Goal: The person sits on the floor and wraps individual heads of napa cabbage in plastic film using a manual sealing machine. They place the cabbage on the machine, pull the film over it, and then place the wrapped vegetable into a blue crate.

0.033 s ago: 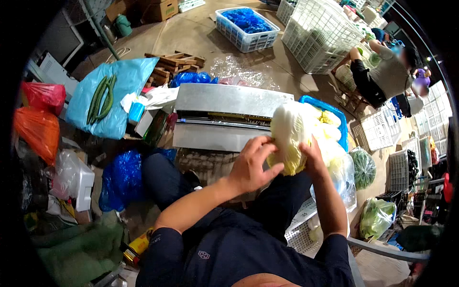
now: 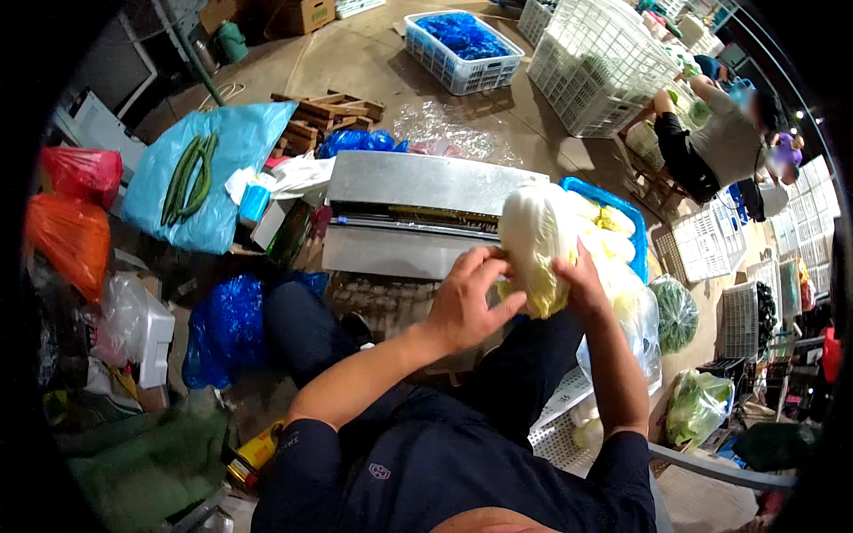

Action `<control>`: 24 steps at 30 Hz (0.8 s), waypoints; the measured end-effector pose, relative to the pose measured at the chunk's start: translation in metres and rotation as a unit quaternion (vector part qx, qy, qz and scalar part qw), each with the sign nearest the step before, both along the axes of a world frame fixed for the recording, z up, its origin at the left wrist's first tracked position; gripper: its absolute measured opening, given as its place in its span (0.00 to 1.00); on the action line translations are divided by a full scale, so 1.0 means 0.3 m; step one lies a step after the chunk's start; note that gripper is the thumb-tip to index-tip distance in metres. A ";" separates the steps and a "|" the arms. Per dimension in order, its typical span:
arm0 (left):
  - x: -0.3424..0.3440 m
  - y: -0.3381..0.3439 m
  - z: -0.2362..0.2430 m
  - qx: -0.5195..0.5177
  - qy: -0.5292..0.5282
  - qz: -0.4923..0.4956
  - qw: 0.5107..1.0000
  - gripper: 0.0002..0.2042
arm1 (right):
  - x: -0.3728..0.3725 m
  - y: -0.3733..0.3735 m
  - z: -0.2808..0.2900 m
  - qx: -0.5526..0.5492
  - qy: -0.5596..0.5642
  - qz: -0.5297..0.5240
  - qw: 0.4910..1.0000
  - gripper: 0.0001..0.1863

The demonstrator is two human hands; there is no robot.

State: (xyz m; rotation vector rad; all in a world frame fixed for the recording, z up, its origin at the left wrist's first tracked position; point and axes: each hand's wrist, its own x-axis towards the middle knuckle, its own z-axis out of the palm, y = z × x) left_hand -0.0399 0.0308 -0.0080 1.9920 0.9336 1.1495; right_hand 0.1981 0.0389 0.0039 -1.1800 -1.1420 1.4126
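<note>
A pale napa cabbage (image 2: 538,233), white at its far end and yellow at the near end, is held upright in front of me. My right hand (image 2: 585,282) grips its right side, thumb on the near face. At the left edge, the fingers of my left hand (image 2: 473,298) touch the cabbage, with the thumb spread across its lower end. Just beyond lies a metal wrapping machine (image 2: 418,182) with a long slot across it. More yellowish cabbages (image 2: 613,244) sit to the right in a blue crate (image 2: 636,218), partly hidden by the held one and my right hand.
Cucumber-like long green vegetables (image 2: 188,178) lie on a light-blue plastic sheet (image 2: 147,200) at left. Blue bags (image 2: 227,333) sit beside my left leg. White crates (image 2: 591,71) stand at the back right, near a seated person (image 2: 724,142). Bagged greens (image 2: 700,409) lie at right.
The cabbage has risen very slightly between my hands, and the whole view has shifted a little. Both hands stay on the cabbage.
</note>
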 end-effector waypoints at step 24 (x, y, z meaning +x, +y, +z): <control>-0.064 0.458 -0.296 -0.408 -0.138 -0.006 0.902 0.22 | -0.205 0.905 -0.066 0.074 -0.394 0.361 0.842 0.65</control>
